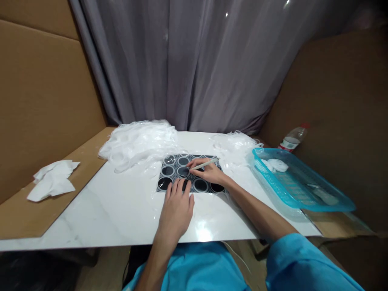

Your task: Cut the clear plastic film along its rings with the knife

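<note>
A black sheet (167, 171) with rows of pale rings round dark discs lies flat on the white table. My left hand (178, 207) rests on its front edge, fingers stretched out and slightly apart, holding nothing. In a pinch, my right hand (210, 173) grips a slim white pen (206, 163) over the middle of the sheet. The pen slants, its lower end toward a ring in the centre and its upper end to the right. Whether the tip touches the sheet I cannot tell. My fingers cover some of the rings.
A heap of thin white looped material (141, 141) lies back left, a smaller pile (235, 145) back right. At the right stands a blue plastic basket (315, 167) with white items inside, a bottle (292, 138) behind it. Crumpled tissues (54, 180) lie on cardboard (26, 220) at left.
</note>
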Demonstrator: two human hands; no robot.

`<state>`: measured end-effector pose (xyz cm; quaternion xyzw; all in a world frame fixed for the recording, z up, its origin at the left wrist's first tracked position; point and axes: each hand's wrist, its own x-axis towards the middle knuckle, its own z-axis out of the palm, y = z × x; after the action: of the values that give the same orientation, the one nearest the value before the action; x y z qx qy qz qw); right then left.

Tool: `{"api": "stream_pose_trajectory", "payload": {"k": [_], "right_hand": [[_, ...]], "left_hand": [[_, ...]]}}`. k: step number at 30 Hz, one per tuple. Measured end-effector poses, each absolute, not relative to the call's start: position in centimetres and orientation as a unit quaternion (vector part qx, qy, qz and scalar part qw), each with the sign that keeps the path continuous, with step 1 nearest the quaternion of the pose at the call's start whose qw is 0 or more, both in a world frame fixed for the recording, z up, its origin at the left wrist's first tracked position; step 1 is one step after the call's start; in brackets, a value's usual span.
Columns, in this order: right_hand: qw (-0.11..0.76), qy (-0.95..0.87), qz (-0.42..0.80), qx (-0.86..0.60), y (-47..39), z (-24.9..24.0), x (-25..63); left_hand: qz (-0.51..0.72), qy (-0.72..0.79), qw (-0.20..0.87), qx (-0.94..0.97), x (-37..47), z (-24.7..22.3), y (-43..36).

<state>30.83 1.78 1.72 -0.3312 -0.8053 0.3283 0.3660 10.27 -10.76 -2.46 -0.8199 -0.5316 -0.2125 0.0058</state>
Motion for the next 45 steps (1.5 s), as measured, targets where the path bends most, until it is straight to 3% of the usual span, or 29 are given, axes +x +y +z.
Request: {"api": "stream_pose_trajectory", "payload": {"k": [15, 45], "right_hand": [[0.287, -0.858, 0.294, -0.309, 1.4, 1.7, 30.4], [0.288, -0.866, 0.239, -0.332, 1.9, 0.5, 29.4]], "left_hand": [[-0.228, -0.533, 0.006, -0.815, 10.3, -2.6, -10.9], [-0.235, -0.531, 0.008, -0.814, 10.3, -2.9, -10.8]]}}
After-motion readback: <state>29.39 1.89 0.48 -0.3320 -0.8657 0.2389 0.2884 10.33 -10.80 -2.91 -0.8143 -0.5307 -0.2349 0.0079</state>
